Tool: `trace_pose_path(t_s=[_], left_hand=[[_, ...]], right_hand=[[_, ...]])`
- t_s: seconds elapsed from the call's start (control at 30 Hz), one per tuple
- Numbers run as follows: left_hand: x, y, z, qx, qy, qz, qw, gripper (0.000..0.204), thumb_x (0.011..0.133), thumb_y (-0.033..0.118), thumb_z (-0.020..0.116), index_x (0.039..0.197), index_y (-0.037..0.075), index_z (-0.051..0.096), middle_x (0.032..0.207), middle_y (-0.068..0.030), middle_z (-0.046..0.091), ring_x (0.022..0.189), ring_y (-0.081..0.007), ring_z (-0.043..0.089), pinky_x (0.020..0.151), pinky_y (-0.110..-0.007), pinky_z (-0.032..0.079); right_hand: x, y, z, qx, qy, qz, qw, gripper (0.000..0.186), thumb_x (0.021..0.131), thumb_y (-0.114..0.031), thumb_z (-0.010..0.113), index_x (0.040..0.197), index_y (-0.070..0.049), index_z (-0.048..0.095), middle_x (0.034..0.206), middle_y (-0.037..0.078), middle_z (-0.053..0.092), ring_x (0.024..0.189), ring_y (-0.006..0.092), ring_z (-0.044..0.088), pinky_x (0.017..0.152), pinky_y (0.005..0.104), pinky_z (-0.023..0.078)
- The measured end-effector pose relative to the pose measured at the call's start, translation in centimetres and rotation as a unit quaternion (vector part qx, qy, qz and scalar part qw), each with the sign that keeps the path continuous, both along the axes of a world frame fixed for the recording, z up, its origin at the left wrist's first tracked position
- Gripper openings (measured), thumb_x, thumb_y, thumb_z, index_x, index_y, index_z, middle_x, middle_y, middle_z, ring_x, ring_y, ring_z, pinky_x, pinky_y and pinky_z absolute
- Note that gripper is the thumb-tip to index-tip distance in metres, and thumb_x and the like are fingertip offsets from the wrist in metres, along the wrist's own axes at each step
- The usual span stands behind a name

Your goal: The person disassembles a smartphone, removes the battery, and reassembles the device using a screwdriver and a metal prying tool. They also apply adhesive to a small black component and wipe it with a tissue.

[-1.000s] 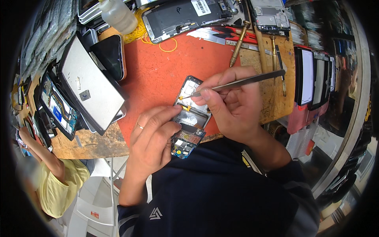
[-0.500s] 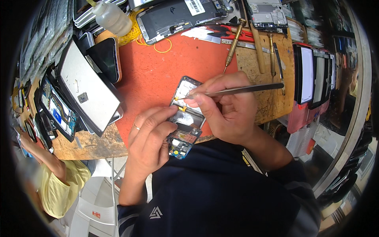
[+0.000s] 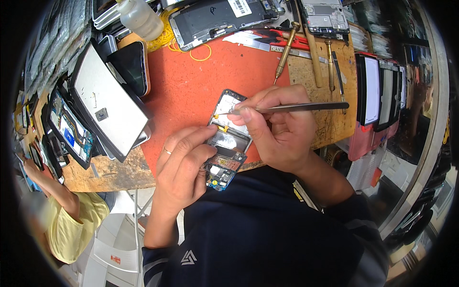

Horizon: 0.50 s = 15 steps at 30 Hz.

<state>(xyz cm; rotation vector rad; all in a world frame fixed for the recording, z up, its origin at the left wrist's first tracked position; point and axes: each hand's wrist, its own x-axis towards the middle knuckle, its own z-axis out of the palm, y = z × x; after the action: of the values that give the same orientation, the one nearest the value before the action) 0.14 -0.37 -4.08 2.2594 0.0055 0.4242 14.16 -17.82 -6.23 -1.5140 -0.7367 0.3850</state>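
Observation:
An opened phone (image 3: 228, 143) with a bare frame, flex cables and a circuit board at its lower end lies at the front edge of the red mat (image 3: 181, 81). My left hand (image 3: 181, 165) grips its left side, fingertips on the middle of the phone. My right hand (image 3: 279, 129) pinches dark metal tweezers (image 3: 311, 106) above the phone's upper half, the tip near a small yellow part (image 3: 217, 116). My right thumb and fingers hide part of the phone's right side.
Phones and panels (image 3: 107, 105) are piled at the left. Screwdrivers (image 3: 287, 51), red-handled tools (image 3: 301, 43), a plastic bottle (image 3: 139, 18) and yellow wire (image 3: 160, 40) line the back. Screens (image 3: 370, 91) stand at the right. A co-worker in a yellow shirt (image 3: 81, 225) works at the lower left.
The tweezers have tilted flatter, their back end dropping, and my right hand has lowered a little. My left hand stays on the phone.

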Motion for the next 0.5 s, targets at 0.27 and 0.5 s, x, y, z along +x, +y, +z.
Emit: trace_pose_path(t_s=[0.27, 0.5], left_hand=[[0.01, -0.05, -0.15, 0.002, -0.009, -0.003, 1.0, 0.035, 0.07, -0.01, 0.074, 0.104, -0.002, 0.067, 0.122, -0.0219, 0.074, 0.104, -0.0396, 0.072, 0.089, -0.046, 0.06], [-0.04, -0.06, -0.28, 0.004, -0.008, -0.002, 1.0, 0.035, 0.071, -0.01, 0.073, 0.104, -0.002, 0.067, 0.122, -0.0219, 0.074, 0.105, -0.0397, 0.072, 0.089, -0.046, 0.06]], right_hand=[[0.17, -0.31, -0.11, -0.012, -0.073, 0.034, 0.997, 0.031, 0.099, 0.02, 0.059, 0.118, 0.003, 0.04, 0.105, 0.023, 0.068, 0.096, 0.021, 0.077, 0.09, 0.031, 0.066], [-0.07, -0.09, 0.03, 0.014, -0.091, 0.022, 0.996, 0.035, 0.097, 0.022, 0.06, 0.12, 0.004, 0.041, 0.105, 0.022, 0.068, 0.097, 0.0223, 0.077, 0.091, 0.0314, 0.066]])
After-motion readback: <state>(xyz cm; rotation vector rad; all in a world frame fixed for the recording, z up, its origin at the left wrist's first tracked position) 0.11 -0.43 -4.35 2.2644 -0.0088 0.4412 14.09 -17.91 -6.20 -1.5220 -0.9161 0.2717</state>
